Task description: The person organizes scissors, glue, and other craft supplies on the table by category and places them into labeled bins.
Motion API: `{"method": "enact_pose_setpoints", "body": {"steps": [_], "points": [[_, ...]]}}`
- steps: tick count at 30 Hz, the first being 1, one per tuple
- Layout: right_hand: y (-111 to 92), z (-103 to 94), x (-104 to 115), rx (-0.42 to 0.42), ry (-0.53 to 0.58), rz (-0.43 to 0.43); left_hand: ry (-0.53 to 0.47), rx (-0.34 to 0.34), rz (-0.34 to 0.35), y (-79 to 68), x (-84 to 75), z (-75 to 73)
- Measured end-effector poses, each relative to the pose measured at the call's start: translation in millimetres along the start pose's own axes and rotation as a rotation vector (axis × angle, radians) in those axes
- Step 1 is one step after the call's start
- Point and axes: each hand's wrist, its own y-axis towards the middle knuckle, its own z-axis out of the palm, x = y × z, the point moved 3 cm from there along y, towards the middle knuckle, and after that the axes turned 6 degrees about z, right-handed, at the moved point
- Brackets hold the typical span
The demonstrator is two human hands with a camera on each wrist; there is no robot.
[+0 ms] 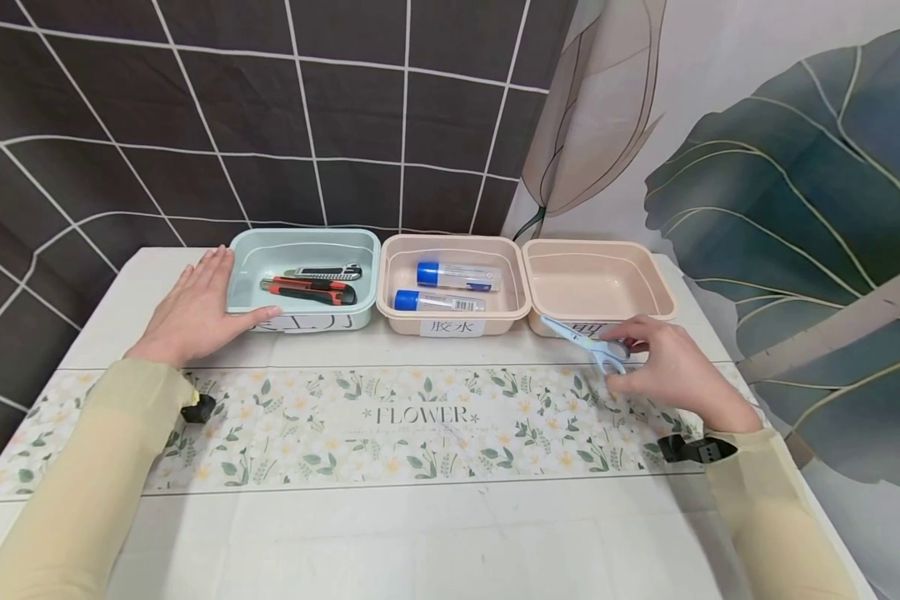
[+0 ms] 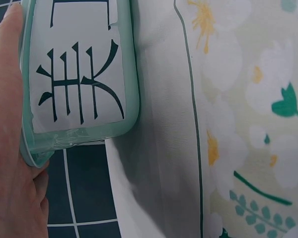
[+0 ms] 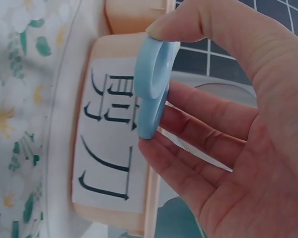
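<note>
My right hand (image 1: 663, 367) pinches a pair of light blue scissors (image 1: 592, 343) by the handles, just in front of the right pink box (image 1: 600, 283). In the right wrist view the scissors' handle loops (image 3: 151, 87) sit between thumb and fingertips, before the box's white label (image 3: 109, 134). The blades lie over that box's front rim in the head view. My left hand (image 1: 198, 308) rests with straight fingers against the left side of the mint box (image 1: 300, 321), its thumb along the front rim. Two utility knives (image 1: 311, 289) lie inside the mint box.
Between those boxes a pink box (image 1: 453, 327) holds two blue-capped glue tubes (image 1: 459, 276). All three boxes stand in a row at the table's back edge, before a dark gridded cloth (image 1: 360, 108). A floral strip (image 1: 420, 450) crosses the white table (image 1: 390, 542).
</note>
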Motion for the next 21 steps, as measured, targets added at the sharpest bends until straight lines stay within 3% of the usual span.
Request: {"method": "enact_pose_setpoints", "body": {"steps": [16,21], "points": [[27,-36.2,17,-0.122,-0.042,-0.05,0.001,0.0,-0.004,-0.2,0.8,0.8],[40,-47.5,13,-0.097,-0.034,0.026,0.001,-0.001,-0.003,-0.2,1.3,0.9]]}}
